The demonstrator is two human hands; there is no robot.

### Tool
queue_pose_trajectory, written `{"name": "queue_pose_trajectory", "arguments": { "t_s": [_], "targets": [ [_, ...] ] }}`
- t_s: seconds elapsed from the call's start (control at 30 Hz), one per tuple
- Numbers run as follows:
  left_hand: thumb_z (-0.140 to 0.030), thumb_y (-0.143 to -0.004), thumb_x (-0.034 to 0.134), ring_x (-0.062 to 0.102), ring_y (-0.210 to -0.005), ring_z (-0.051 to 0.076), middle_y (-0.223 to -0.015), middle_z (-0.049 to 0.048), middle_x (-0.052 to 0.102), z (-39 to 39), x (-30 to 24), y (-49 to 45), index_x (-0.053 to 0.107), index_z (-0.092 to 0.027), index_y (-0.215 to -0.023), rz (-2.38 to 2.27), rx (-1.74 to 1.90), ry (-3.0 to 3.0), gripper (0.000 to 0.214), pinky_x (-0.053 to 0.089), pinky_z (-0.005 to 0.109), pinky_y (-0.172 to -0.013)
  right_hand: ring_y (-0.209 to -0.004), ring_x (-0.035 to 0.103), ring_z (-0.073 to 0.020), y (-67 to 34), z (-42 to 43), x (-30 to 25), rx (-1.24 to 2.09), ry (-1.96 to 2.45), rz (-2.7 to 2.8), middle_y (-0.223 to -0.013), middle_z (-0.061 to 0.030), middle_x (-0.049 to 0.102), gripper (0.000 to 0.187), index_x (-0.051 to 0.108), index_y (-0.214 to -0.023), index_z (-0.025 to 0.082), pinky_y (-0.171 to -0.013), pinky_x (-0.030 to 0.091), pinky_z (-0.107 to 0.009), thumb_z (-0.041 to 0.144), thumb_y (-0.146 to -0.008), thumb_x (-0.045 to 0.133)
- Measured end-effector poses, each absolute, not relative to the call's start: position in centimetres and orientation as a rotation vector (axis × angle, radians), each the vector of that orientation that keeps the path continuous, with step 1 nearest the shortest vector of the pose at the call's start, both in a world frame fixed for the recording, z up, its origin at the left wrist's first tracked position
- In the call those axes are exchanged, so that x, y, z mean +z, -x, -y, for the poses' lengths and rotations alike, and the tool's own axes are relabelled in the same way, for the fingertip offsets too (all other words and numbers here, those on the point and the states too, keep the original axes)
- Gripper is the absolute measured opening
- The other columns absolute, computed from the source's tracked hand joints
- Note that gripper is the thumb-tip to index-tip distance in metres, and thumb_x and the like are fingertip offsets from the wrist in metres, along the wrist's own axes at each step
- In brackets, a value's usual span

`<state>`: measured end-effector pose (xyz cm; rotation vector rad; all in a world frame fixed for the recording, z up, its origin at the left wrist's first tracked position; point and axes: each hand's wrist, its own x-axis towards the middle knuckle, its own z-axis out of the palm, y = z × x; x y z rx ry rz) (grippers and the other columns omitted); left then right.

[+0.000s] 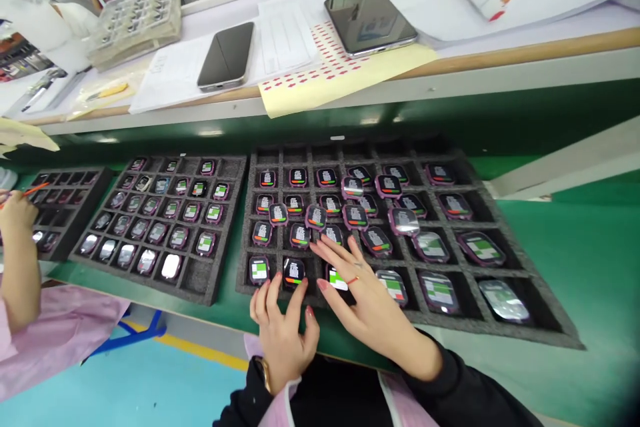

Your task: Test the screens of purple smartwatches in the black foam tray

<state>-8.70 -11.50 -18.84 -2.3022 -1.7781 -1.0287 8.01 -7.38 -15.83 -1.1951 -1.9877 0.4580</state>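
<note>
Left hand [283, 330] rests at the near edge of the black foam tray [500, 217], fingers spread and pressing down on a watch module [294, 271] in the front row; nothing pinched, hand empty. Right hand [367, 293] lies flat just to its right, fingers splayed over the neighbouring lit module [338, 279], also holding nothing.

Risk, judging from here: several loose modules [316, 217] sit on the cell ridges just beyond the fingertips, not seated in pockets. A forward sweep of either hand could knock them into filled cells or scratch the screens. A press on the tray's near lip might tip it off the green bench [575, 260].

Room: open bench well to the right of the right hand. To the left of the left hand, a second foam tray [200, 280] sits near, then another person's hand [17, 213] at a third tray. Above the fingertips a shelf edge [450, 83] overhangs, limiting lift.
</note>
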Motion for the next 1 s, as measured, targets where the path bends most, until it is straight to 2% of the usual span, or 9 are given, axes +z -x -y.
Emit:
{"name": "queue_pose_trajectory", "arguments": {
  "t_s": [0.17, 0.33, 0.53, 0.77, 1.0],
  "targets": [
    [-0.022, -0.098, 0.047, 0.045, -0.128, 0.027, -0.136, 0.0143, 0.052, 11.7, -18.9, 9.8, 0.066, -0.016, -0.121, 1.779, -1.128, 2.327, 0.03, 0.036, 0.039, -0.109, -0.148, 0.032, -0.028, -7.3, 6.6, -15.7, 0.415, 1.224, 2.096, -0.152, -0.0157, 0.045, 0.056, 0.018, -0.161, 0.015, -0.12, 0.028, -0.065, 0.025, -0.11, 0.039],
    [-0.011, -0.096, 0.051, 0.045, -0.13, 0.025, -0.134, 0.0132, 0.051, 10.6, -18.5, 12.0, 0.064, -0.018, -0.121, 1.853, -1.119, 2.277, 0.029, 0.04, 0.038, -0.108, -0.147, 0.032, -0.032, -6.8, 5.9, -16.1, 0.324, 1.237, 2.216, -0.146, -0.0213, 0.05, 0.058, 0.017, -0.161, 0.011, -0.114, 0.037, -0.067, 0.028, -0.11, 0.038],
    [-0.011, -0.097, 0.052, 0.041, -0.136, 0.026, -0.141, 0.0141, 0.047, 6.9, -17.2, 13.9, 0.06, -0.02, -0.129, 1.973, -1.056, 2.238, 0.035, 0.038, 0.044, -0.112, -0.145, 0.036, -0.03, -7.7, 6.6, -16.4, 0.334, 1.284, 2.036, -0.144, -0.0166, 0.054, 0.054, 0.024, -0.161, 0.016, -0.117, 0.031, -0.067, 0.025, -0.11, 0.04],
    [-0.021, -0.1, 0.048, 0.032, -0.145, 0.03, -0.156, 0.0098, 0.038, 4.6, -16.6, 14.2, 0.053, -0.027, -0.142, 2.025, -0.828, 2.462, 0.043, 0.037, 0.051, -0.116, -0.145, 0.037, -0.0268, -9.2, 7.6, -16.1, 0.242, 1.416, 1.854, -0.145, -0.0129, 0.054, 0.053, 0.03, -0.159, 0.017, -0.125, 0.022, -0.057, 0.019, -0.108, 0.044],
    [-0.022, -0.1, 0.046, 0.038, -0.141, 0.028, -0.154, 0.0113, 0.041, 4.5, -17.2, 14.3, 0.043, -0.025, -0.15, 2.008, -0.914, 2.457, 0.05, 0.036, 0.048, -0.115, -0.148, 0.029, -0.0338, -9.7, 7.7, -16.4, 0.261, 1.456, 2.044, -0.14, -0.02, 0.056, 0.049, 0.033, -0.154, 0.007, -0.118, 0.026, -0.069, 0.024, -0.109, 0.041]
  ]
}}
